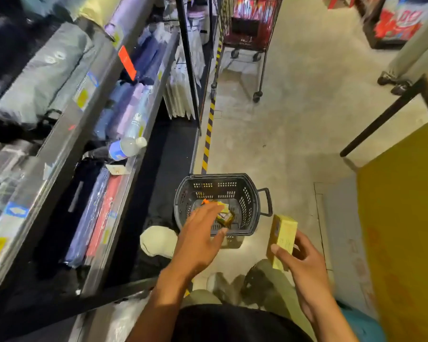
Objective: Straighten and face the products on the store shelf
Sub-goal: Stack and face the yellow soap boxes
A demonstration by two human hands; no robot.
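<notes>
My right hand (304, 262) grips a tall yellow box (282, 240), held upright to the right of a dark plastic basket (251, 201) on the floor. My left hand (198, 235) reaches over the basket's near rim with fingers spread and relaxed, just above a small yellow packet (225, 215) lying inside; I cannot tell whether it touches it. The store shelf (124, 183) runs along the left, holding long wrapped products in blue, red and pink, with a plastic bottle (125, 148) lying on its edge.
A white bundle (158, 240) lies on the floor beside the basket. A wheeled cart (252, 33) stands farther down the aisle by striped floor tape (208, 141). A yellow cardboard surface (405, 230) rises at right. My shoes (255, 282) are below the basket.
</notes>
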